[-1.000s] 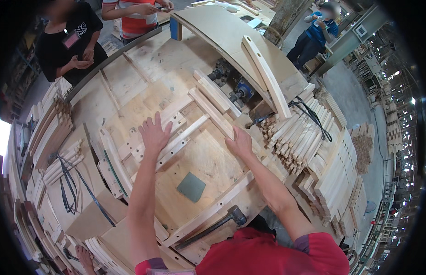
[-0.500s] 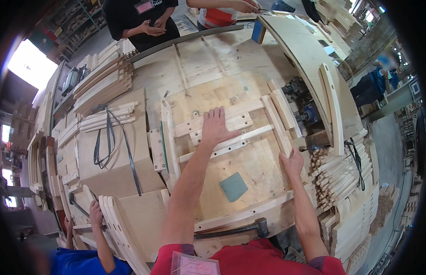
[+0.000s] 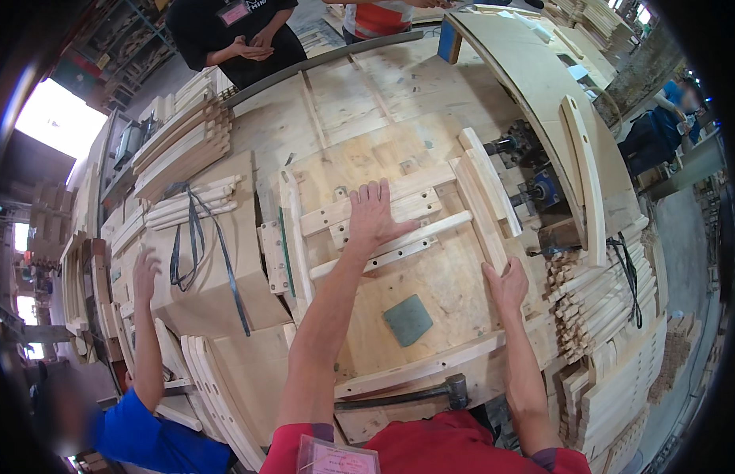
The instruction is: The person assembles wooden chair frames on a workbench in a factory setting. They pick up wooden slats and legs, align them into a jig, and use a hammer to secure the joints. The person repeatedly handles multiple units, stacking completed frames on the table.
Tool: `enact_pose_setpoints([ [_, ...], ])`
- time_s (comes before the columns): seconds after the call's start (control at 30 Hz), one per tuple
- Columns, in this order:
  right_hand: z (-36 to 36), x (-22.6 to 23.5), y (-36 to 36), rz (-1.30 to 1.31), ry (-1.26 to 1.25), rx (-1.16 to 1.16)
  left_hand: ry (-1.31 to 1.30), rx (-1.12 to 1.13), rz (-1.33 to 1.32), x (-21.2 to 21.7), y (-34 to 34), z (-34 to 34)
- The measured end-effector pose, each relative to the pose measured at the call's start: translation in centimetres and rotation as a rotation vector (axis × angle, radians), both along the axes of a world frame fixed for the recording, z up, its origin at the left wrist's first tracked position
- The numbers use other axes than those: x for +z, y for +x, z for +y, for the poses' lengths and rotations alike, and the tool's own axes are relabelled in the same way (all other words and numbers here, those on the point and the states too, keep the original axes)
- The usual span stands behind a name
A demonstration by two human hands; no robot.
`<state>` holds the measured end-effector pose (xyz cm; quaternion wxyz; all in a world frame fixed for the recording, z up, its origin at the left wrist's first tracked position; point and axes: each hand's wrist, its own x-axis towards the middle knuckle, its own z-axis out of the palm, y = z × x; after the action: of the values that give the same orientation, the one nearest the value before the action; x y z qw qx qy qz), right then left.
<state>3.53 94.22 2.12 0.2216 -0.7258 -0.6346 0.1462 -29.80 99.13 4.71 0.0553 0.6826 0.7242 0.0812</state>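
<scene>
A pale wooden frame lies on the plywood bench jig. My left hand point(image 3: 373, 213) rests flat with fingers spread on its wide crossrail point(image 3: 426, 183), the thumb reaching toward the round crossbar point(image 3: 438, 231). On the right, my right hand point(image 3: 507, 286) is closed around the lower end of the side post point(image 3: 479, 209), thumb on its near face; the fingertips are partly hidden. The opposite side post point(image 3: 295, 237) stands at the crossbars' left ends. A drilled block point(image 3: 407, 251) shows beneath the round crossbar.
A green-grey square pad point(image 3: 408, 320) and a hammer point(image 3: 456, 391) lie nearer me. Bundled sticks point(image 3: 592, 296) are stacked at right, more wooden strips point(image 3: 182, 146) at left. A metal clamp mechanism point(image 3: 537, 189) sits beyond the frame. A co-worker's arm point(image 3: 148, 340) reaches in at lower left.
The co-worker in blue at lower left has raised a hand away from the wooden pieces. My hands keep nearly the same places on the frame; the view has shifted slightly.
</scene>
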Motion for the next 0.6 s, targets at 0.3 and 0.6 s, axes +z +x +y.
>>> enact_pose_setpoints([
  [0.3,-0.3,-0.2,-0.3,0.068,0.013,0.028,0.232,0.069,-0.108,-1.2,-0.4,0.1],
  [0.6,-1.0,1.0,-0.6,0.091,-0.106,-0.022,0.301,0.075,-0.147,-1.4,0.0,0.0],
])
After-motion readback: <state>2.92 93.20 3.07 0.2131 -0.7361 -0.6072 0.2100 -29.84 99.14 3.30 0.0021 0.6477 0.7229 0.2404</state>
